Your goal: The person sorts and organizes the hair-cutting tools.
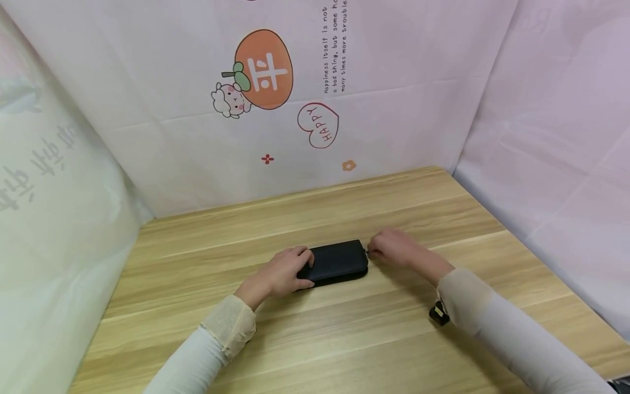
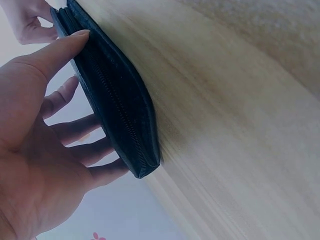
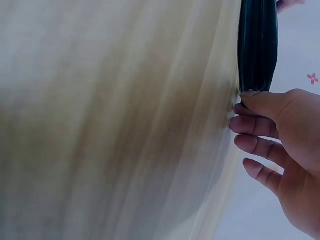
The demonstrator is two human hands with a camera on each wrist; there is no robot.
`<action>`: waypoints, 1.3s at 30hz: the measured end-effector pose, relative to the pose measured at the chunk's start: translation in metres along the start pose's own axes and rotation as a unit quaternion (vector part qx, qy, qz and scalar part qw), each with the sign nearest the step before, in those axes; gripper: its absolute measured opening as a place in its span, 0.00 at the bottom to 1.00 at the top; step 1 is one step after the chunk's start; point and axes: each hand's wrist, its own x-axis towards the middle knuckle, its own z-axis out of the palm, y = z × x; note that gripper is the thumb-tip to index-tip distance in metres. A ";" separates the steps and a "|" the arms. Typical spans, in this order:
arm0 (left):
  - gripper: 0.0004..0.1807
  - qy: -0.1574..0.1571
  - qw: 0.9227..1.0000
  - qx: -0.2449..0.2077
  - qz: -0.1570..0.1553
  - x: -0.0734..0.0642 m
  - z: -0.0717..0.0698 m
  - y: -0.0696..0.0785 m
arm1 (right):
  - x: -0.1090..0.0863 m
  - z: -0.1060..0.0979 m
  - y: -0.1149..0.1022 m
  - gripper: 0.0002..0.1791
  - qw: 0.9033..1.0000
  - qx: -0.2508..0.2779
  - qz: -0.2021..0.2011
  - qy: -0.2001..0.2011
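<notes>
A black zip wallet [image 1: 337, 260] lies flat on the wooden table, its zipped edge running along the near side. My left hand [image 1: 284, 271] grips its left part, with the fingers over the top and the thumb on the near edge. In the left wrist view, the thumb presses beside the closed zipper teeth [image 2: 120, 107]. At the wallet's right end, my right hand [image 1: 392, 247] pinches the small zipper pull between thumb and forefinger. The right wrist view has the thumb [image 3: 265, 102] at the wallet's tip; the pull itself is mostly hidden there.
The wood-grain table [image 1: 344, 339] stretches around the wallet. White printed cloth [image 1: 187, 137] hangs behind it and on both sides. A small black device [image 1: 439, 313] sits at the right wrist, under the sleeve cuff.
</notes>
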 end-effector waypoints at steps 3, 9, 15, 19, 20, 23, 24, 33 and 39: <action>0.21 0.000 1.000 -0.001 0.001 0.000 0.000 0.000 | -0.005 -0.001 -0.003 0.20 1.000 -0.019 -0.013 0.001; 0.20 0.003 1.000 -0.002 0.005 0.001 0.000 0.001 | -0.015 -0.001 -0.008 0.15 0.998 -0.029 -0.051 0.015; 0.20 0.008 1.000 -0.005 0.014 0.000 0.000 -0.001 | -0.020 -0.002 -0.016 0.15 0.996 -0.016 -0.089 0.018; 0.20 0.008 1.000 -0.007 0.014 0.000 0.000 -0.001 | -0.022 -0.002 -0.023 0.16 0.996 -0.012 -0.093 0.008; 0.20 0.008 1.000 -0.007 0.014 0.000 0.000 -0.001 | -0.023 -0.002 -0.025 0.16 0.996 -0.012 -0.093 0.006; 0.20 0.008 1.000 -0.006 0.015 -0.001 -0.001 -0.001 | -0.024 -0.002 -0.032 0.17 0.995 -0.024 -0.093 0.006; 0.20 0.007 1.000 -0.005 0.015 -0.001 -0.001 -0.001 | -0.024 -0.002 -0.034 0.17 0.995 -0.031 -0.093 0.006; 0.20 0.004 1.000 -0.006 0.012 0.000 -0.002 0.000 | -0.023 -0.001 -0.049 0.16 0.988 -0.090 -0.128 -0.005; 0.20 0.005 1.000 0.001 0.012 0.001 -0.002 0.000 | -0.021 -0.002 -0.057 0.14 0.986 -0.099 -0.131 -0.006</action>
